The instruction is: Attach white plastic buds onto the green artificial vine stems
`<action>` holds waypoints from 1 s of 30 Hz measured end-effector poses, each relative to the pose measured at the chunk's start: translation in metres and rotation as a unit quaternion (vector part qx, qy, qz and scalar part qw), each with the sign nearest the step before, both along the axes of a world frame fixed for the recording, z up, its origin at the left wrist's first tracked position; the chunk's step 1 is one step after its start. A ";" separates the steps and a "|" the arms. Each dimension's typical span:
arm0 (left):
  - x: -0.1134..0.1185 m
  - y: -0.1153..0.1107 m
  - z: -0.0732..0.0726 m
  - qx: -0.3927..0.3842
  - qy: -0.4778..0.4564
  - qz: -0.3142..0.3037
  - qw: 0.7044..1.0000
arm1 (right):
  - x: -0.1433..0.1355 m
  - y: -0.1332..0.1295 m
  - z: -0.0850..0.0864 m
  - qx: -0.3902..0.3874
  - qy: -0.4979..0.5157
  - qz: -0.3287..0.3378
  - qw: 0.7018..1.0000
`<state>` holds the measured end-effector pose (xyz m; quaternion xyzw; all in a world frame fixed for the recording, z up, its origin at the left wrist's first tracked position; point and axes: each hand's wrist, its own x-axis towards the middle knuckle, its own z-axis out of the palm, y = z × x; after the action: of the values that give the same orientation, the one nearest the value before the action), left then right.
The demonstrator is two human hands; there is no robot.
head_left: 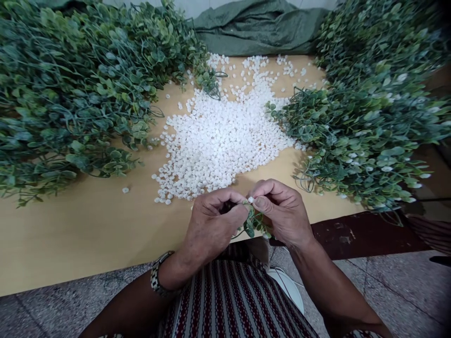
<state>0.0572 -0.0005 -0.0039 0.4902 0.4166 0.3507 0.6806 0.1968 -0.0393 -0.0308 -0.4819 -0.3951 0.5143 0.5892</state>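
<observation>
My left hand [211, 223] and my right hand [282, 211] meet over the near edge of a tan board [88, 225]. Between them hangs a small green plastic leaf sprig [254, 224], gripped by my left hand. The thumb and fingers of my right hand pinch a tiny white bead [250, 199] at the sprig's top. Just beyond my hands lies a wide heap of white beads [221, 136] on the board.
A big pile of green leaf sprigs [70, 94] fills the left. Another sprig pile [369, 108], dotted with white beads, covers the right. Green cloth [257, 28] lies at the back. Speckled floor and striped fabric show below the board.
</observation>
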 end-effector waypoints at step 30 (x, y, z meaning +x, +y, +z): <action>0.006 -0.001 -0.001 -0.023 0.016 0.018 0.999 | -0.010 -0.004 -0.006 0.185 -0.258 -0.113 0.941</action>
<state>0.0628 -0.0011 -0.0053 0.4726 0.4444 0.3457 0.6780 0.1867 -0.0435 -0.0364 -0.5217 -0.5646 0.2200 0.6006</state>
